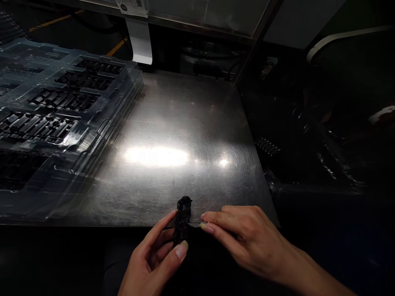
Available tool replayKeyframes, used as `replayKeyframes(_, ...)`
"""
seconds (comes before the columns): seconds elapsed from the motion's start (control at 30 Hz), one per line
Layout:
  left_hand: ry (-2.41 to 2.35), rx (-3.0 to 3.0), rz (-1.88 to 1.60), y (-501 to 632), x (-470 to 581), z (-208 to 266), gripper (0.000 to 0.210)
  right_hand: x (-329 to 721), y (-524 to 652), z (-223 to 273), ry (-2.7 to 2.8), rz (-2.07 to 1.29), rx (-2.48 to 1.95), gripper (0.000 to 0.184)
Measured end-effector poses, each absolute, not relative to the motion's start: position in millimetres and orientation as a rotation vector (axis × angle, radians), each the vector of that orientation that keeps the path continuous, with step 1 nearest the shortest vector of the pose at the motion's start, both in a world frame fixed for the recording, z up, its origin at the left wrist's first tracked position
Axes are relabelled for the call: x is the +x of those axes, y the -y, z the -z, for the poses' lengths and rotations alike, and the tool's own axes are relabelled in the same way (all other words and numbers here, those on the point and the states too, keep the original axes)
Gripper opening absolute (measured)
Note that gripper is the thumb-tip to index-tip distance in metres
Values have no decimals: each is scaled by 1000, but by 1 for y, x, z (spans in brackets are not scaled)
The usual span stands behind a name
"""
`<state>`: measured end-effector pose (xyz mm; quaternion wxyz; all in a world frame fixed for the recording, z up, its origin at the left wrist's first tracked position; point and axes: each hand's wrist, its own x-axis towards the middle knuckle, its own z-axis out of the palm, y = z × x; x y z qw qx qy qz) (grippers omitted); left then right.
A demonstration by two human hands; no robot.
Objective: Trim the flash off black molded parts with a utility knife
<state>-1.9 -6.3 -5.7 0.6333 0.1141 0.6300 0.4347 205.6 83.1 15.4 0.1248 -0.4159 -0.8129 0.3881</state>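
One black part [182, 220] stands at the near edge of the counter [173, 123], long and narrow, its top end over the steel and its lower end hanging past the edge. The left hand [154, 255] holds it from below, palm up, thumb pressed on its lower end and index finger along its left side. The right hand [243, 238] lies palm down just beside it on the right, fingers [207, 226] drawn narrow and pointing at the part; whether the tips touch it, or pinch something small, cannot be told.

Around them the counter is brushed steel with bright glare patches in its middle. On its left side sits a stack of clear trays [101, 107], their pockets holding rows of dark parts. At the back hangs a white card [140, 41] below a label, against a glass panel. To the right of the counter everything is dark, with glossy black wrap [324, 148] faintly showing.
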Motion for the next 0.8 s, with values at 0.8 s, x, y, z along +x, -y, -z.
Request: replayKeyframes(0.8, -1423, 250, -1033, 10, 2, 7, 64, 200, -71, -26, 2630, -708, -1381, 28)
